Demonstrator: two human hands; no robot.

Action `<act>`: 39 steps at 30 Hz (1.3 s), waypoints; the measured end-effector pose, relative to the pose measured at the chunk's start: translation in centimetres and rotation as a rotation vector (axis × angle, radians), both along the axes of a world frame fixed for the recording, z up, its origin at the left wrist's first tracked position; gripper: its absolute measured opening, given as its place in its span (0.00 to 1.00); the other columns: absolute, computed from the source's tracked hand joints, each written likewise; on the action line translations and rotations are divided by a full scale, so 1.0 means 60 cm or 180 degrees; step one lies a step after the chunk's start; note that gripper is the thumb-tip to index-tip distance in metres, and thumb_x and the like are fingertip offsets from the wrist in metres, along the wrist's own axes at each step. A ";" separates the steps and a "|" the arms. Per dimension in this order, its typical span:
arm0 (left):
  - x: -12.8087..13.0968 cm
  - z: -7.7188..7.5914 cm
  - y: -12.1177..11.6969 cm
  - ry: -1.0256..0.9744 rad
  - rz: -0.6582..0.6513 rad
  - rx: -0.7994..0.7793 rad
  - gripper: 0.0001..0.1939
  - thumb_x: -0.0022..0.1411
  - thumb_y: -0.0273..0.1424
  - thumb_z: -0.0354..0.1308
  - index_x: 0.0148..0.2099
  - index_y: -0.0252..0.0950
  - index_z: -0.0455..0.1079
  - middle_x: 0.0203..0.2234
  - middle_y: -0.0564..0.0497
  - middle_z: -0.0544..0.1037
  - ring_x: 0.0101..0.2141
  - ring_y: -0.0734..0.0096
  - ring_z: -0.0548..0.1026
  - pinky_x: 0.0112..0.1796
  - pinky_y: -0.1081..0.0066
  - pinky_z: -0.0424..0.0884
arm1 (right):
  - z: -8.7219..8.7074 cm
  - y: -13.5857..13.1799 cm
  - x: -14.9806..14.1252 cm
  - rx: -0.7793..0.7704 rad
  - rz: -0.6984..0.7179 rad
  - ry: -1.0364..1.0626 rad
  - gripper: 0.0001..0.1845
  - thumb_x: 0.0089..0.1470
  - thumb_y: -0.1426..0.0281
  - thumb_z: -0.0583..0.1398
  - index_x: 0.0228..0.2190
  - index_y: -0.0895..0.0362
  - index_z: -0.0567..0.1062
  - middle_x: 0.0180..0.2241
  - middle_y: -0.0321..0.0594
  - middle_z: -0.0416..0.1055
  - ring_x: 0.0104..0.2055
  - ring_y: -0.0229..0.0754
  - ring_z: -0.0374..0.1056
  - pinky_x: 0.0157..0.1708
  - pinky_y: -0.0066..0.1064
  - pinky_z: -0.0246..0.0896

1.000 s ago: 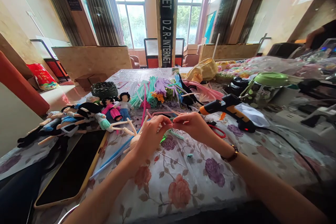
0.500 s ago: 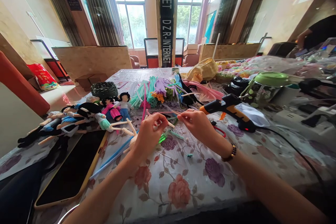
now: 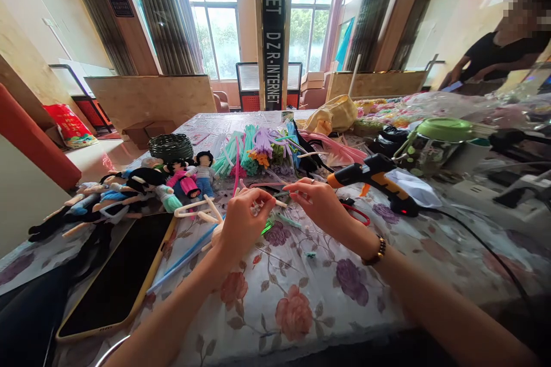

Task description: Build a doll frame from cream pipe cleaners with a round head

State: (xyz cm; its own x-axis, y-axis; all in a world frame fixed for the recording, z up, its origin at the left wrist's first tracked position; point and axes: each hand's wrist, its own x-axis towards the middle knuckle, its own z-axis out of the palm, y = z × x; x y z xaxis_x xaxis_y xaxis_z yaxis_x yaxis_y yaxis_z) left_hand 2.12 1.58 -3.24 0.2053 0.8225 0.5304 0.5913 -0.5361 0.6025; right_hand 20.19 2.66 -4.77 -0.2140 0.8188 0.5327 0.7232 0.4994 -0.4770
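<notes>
My left hand (image 3: pixel 246 215) is closed on a cream figure bent from pipe cleaners. Its looped limbs (image 3: pixel 200 209) stick out to the left, and most of its body is hidden behind my palm. Just right of those fingertips is a short cream end (image 3: pixel 280 203). My right hand (image 3: pixel 310 199), with a beaded bracelet on the wrist, hovers close by. Its fingers look stretched and a little apart, with nothing clearly seen between them. Under my hands lies something shiny green (image 3: pixel 267 226). Blue pipe cleaners (image 3: pixel 185 258) run along the cloth beside my left forearm.
Finished pipe-cleaner dolls (image 3: pixel 129 189) lie at left near a phone (image 3: pixel 124 275). Bundles of coloured pipe cleaners (image 3: pixel 258 149) are piled ahead. A glue gun (image 3: pixel 381 180) with a lit red light and trailing cord sits right, before a green-lidded jar (image 3: pixel 443 137). A person (image 3: pixel 495 57) stands far right.
My right fingers have come out of a pinch and straightened, shifting slightly left. The cream limbs have tilted a little leftward. At far right, the person has come further into view.
</notes>
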 end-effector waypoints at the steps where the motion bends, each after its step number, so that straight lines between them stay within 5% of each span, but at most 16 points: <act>1: 0.000 0.000 0.000 0.0026 0.0001 0.0048 0.06 0.56 0.30 0.56 0.28 0.36 0.71 0.25 0.53 0.77 0.28 0.71 0.71 0.32 0.71 0.66 | 0.002 -0.002 -0.003 0.0032 0.0159 0.0112 0.10 0.57 0.72 0.56 0.36 0.56 0.77 0.36 0.40 0.74 0.31 0.36 0.68 0.32 0.27 0.60; 6: 0.001 -0.003 0.000 0.0094 -0.0066 0.0168 0.04 0.55 0.27 0.58 0.28 0.37 0.71 0.24 0.53 0.77 0.30 0.69 0.72 0.34 0.69 0.66 | 0.011 -0.016 -0.018 0.0072 0.0826 0.0167 0.09 0.58 0.68 0.55 0.34 0.57 0.75 0.39 0.42 0.72 0.41 0.39 0.68 0.43 0.30 0.60; 14: 0.002 -0.005 -0.002 0.0094 -0.0274 0.0307 0.04 0.56 0.28 0.58 0.29 0.37 0.71 0.25 0.53 0.77 0.32 0.69 0.72 0.38 0.68 0.67 | 0.007 -0.013 -0.018 -0.0107 0.0865 0.0460 0.07 0.54 0.71 0.59 0.26 0.57 0.75 0.41 0.42 0.71 0.41 0.39 0.68 0.43 0.32 0.61; 25: -0.001 -0.003 0.001 0.0178 0.0028 0.0316 0.06 0.55 0.24 0.55 0.28 0.37 0.71 0.25 0.53 0.77 0.32 0.67 0.72 0.37 0.67 0.67 | -0.006 0.010 0.003 0.0191 0.0688 0.0098 0.05 0.52 0.71 0.61 0.26 0.55 0.78 0.44 0.43 0.69 0.48 0.43 0.64 0.50 0.40 0.59; 34: -0.016 -0.011 0.016 0.0191 0.0303 0.0691 0.06 0.56 0.26 0.54 0.29 0.38 0.72 0.25 0.51 0.77 0.33 0.66 0.71 0.37 0.65 0.68 | -0.012 0.026 0.025 0.0076 0.0275 0.0000 0.06 0.49 0.74 0.63 0.22 0.56 0.79 0.34 0.41 0.75 0.36 0.41 0.70 0.38 0.33 0.64; 39: -0.015 -0.011 0.016 0.0186 0.0271 0.0666 0.06 0.56 0.26 0.55 0.29 0.38 0.72 0.25 0.52 0.77 0.33 0.66 0.72 0.37 0.66 0.68 | -0.007 0.014 0.015 -0.0102 0.0255 -0.0049 0.10 0.49 0.77 0.61 0.32 0.54 0.80 0.30 0.37 0.78 0.32 0.41 0.73 0.35 0.31 0.65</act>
State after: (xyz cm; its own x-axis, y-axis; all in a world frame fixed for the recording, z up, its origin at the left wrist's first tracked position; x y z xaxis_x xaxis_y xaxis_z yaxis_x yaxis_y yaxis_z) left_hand 1.19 2.57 -3.91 0.1752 0.7115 0.6805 0.6704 -0.5924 0.4468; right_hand 21.11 3.49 -5.21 -0.2875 0.8153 0.5026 0.6889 0.5406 -0.4829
